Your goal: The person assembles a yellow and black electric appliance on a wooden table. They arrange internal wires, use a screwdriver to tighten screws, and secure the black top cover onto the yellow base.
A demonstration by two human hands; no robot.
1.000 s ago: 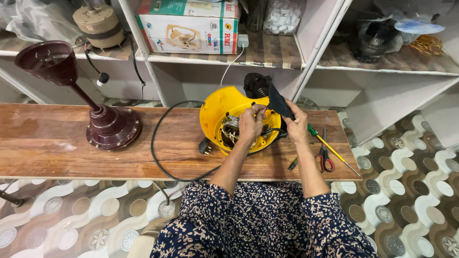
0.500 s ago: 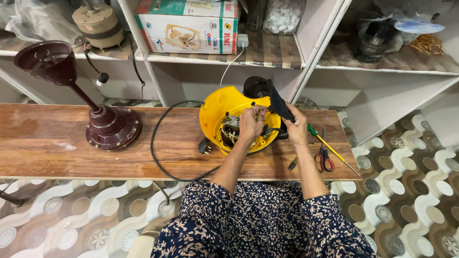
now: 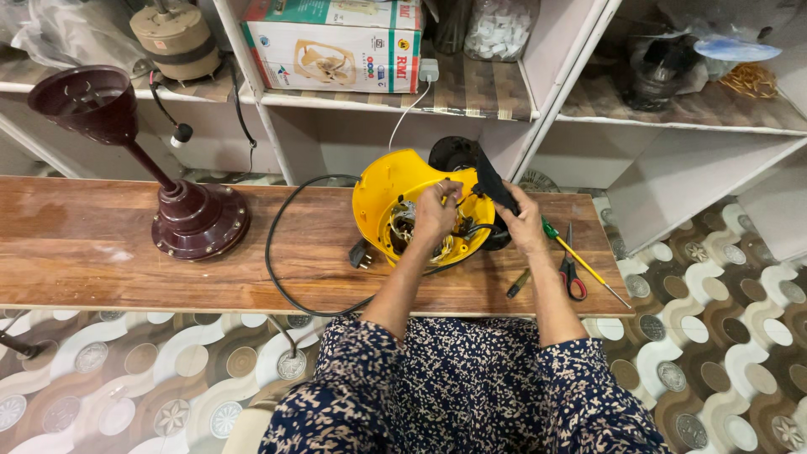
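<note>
Head view, left hand [image 3: 435, 217] fingers pinching wires inside yellow housing [image 3: 395, 192], right hand [image 3: 523, 223] fingers gripping black handle [image 3: 492, 181]

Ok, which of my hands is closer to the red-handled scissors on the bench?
Right. Your right hand grips the black part just left of the scissors; your left hand is farther left, inside the yellow housing.

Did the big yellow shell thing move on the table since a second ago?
No. The yellow shell sits at the same spot on the wooden table, the same way off from the maroon stand, with both hands at it.
</note>
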